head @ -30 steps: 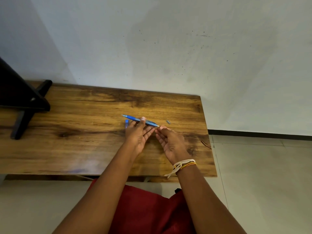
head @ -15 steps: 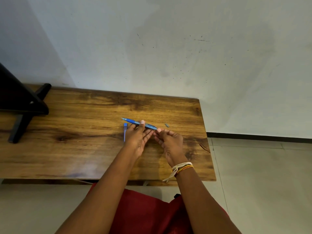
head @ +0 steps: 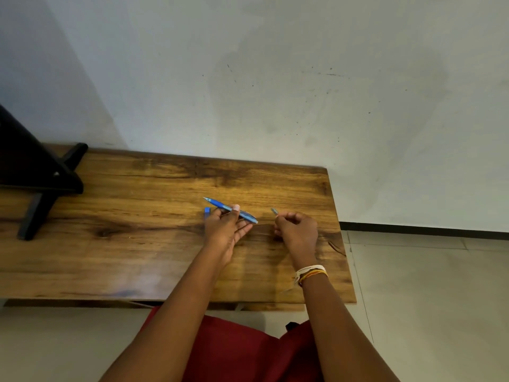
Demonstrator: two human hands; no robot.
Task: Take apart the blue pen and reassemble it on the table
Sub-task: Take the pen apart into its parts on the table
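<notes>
The left hand (head: 224, 230) pinches the blue pen (head: 230, 209) between thumb and fingers, holding it slanted just above the wooden table (head: 137, 216). The right hand (head: 297, 230), apart to its right, is curled closed at a small grey pen piece (head: 274, 211); whether it grips it is unclear. Another blue piece (head: 206, 210) lies on the table beside the left hand, and a black stand (head: 35, 183) sits far left.
</notes>
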